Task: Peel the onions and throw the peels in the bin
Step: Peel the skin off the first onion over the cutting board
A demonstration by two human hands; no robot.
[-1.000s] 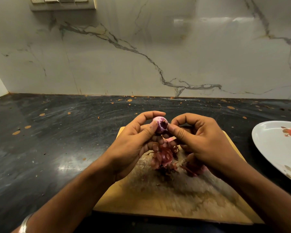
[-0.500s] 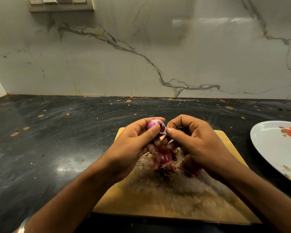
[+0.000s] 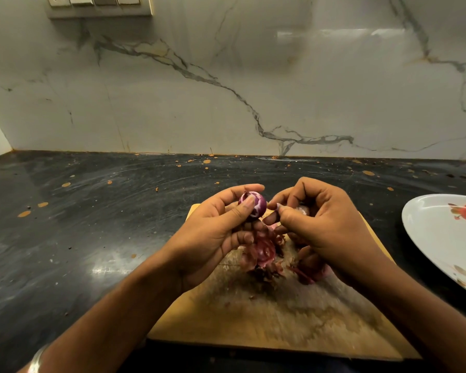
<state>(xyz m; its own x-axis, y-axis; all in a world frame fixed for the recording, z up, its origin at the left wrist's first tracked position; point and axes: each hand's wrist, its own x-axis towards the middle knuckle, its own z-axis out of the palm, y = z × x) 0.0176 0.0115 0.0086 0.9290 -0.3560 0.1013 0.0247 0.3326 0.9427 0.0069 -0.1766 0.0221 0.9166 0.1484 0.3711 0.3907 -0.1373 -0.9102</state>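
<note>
You face a grey-veined marble wall [image 3: 226, 76] with a switch panel [image 3: 100, 4] above a glossy black worktop [image 3: 65, 238].

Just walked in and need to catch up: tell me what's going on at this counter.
A person is peeling a small red onion over a wooden cutting board. The left hand holds the onion up, while the right hand pinches a bit of skin beside it. A pile of peels lies on the board under the hands. A white plate sits to the right on the dark countertop. No bin is in view.
</note>
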